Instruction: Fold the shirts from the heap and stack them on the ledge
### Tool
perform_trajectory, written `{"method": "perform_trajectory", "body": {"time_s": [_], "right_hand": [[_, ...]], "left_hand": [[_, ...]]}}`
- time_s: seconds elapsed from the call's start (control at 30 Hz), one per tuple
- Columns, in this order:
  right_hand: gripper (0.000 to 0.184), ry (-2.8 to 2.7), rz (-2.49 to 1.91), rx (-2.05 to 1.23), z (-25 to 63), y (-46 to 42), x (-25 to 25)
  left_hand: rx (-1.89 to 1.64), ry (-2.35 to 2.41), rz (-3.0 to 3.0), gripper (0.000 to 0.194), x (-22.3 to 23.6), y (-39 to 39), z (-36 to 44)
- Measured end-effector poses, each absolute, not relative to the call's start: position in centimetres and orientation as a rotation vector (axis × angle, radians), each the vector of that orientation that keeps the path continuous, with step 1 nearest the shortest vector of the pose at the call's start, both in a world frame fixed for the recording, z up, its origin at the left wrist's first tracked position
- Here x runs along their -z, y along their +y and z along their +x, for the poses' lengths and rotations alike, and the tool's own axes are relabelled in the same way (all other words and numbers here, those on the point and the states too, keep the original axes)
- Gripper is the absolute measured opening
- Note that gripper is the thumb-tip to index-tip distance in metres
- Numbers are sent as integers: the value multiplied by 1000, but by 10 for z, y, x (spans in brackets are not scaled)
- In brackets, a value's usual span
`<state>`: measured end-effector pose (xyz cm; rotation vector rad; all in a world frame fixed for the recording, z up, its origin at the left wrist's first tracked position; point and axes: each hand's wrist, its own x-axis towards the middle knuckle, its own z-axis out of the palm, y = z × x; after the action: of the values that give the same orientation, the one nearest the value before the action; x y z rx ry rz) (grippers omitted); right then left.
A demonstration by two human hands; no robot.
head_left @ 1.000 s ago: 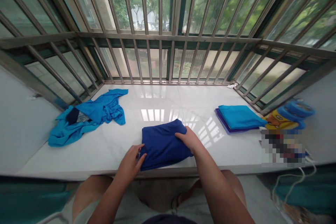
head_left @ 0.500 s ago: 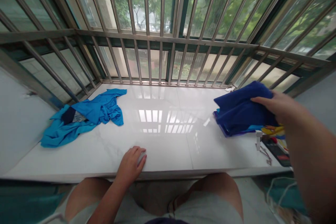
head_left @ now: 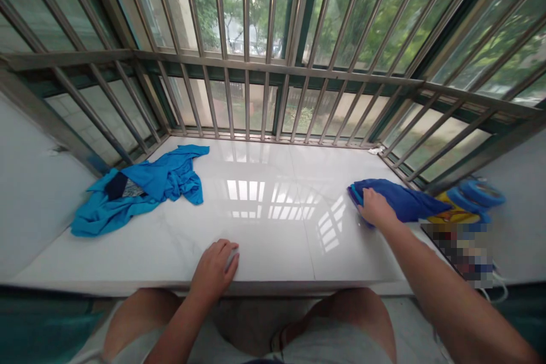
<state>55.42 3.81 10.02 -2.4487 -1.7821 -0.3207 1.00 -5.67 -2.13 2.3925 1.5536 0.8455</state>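
My right hand (head_left: pixel 375 207) is at the left end of a dark blue cloth (head_left: pixel 396 196), its fingers bent and closed on the fabric there. The cloth lies on a small stack of folded fabric, with a lighter blue layer showing at the left edge. My left hand (head_left: pixel 216 261) rests near the front edge of the white tabletop (head_left: pixel 273 239), fingers loosely bent and thumb apart, with nothing plainly held. Off to the left lies a crumpled bright blue garment (head_left: pixel 162 176) with a dark patch in it.
Metal window bars (head_left: pixel 273 96) rise along the back and both sides. On the right stand a blue and yellow object (head_left: pixel 473 202) and a blurred-out dark item beside the wall. A small white scrap (head_left: pixel 376 150) lies in the back right corner.
The dark blue cloth, held up by its right side before, now lies down on the stack. My right hand has moved left to its left end. My left hand stays put.
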Motion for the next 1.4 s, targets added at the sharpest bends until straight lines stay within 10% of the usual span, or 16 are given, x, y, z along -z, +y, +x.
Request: {"method": "perform_trajectory", "body": {"time_s": [0.53,0.73,1.13,1.4], "right_hand": [[37,-2143,-2127,-34,509,-12,-46],[59,-2231,-1953,-10,419,-67,29],[62,-2072,-2122,47,362,-88,24],[63,-2072,-2139,35,361,-89,21]], "left_hand": [[-816,1619,2358,19,18,-60,16],[-795,1659,2038,21,2,-33,-1],[-831,2599,1468,71,-45,140,-124],[-871,2312,1641,20,-75,141,-117]]}}
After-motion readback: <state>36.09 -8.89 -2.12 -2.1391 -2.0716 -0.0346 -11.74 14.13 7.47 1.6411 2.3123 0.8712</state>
